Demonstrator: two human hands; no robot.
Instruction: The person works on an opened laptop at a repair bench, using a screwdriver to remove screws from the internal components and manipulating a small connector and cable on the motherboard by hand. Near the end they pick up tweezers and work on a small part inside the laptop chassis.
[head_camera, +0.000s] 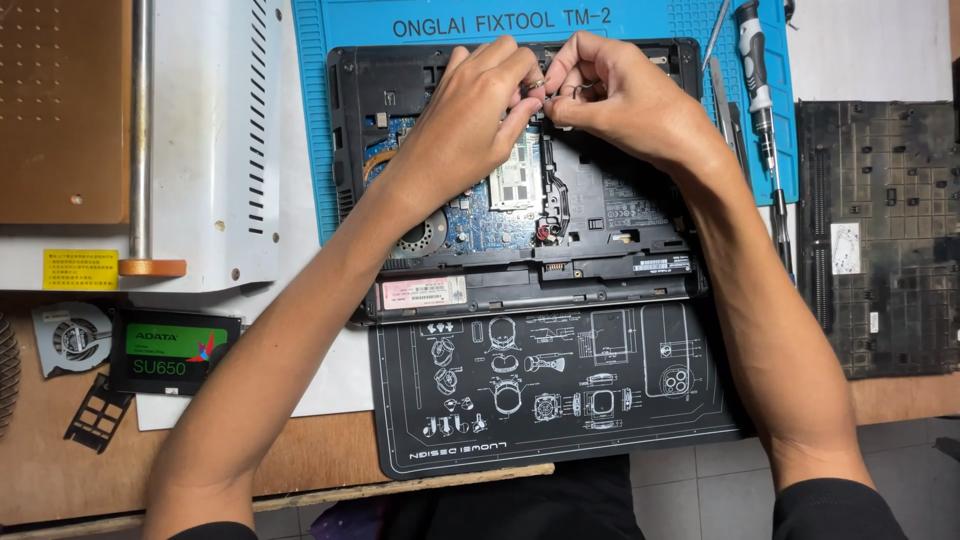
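We see both hands meet over the far edge of an opened laptop base (600, 215), which lies with its underside up and its cover off. The left hand (470, 115) has its fingers curled in, thumb and forefinger pinched together on a small metal part (537, 86) at the edge of the laptop's inner frame. The right hand (620, 95) is just beside it, almost touching, with its fingertips also closed around the same spot; we think it grips a thin wire or clip there, but the piece is too small to tell for sure.

Below the left hand's knuckles sits a green memory module (516, 180) on the blue circuit board, and further toward the left wrist is a round cooling fan (425, 235). Under the laptop lies a blue work mat (320, 130), and nearer to us than the hands a black mat (560, 390) printed with white line drawings.

Right of the right hand rest a screwdriver (762, 90) and tweezers (722, 90), and beyond the right forearm the removed black bottom cover (880, 240). Well left of the left forearm on the surface (300, 470) lie a black solid-state drive (172, 350) and a loose grey fan (72, 337).
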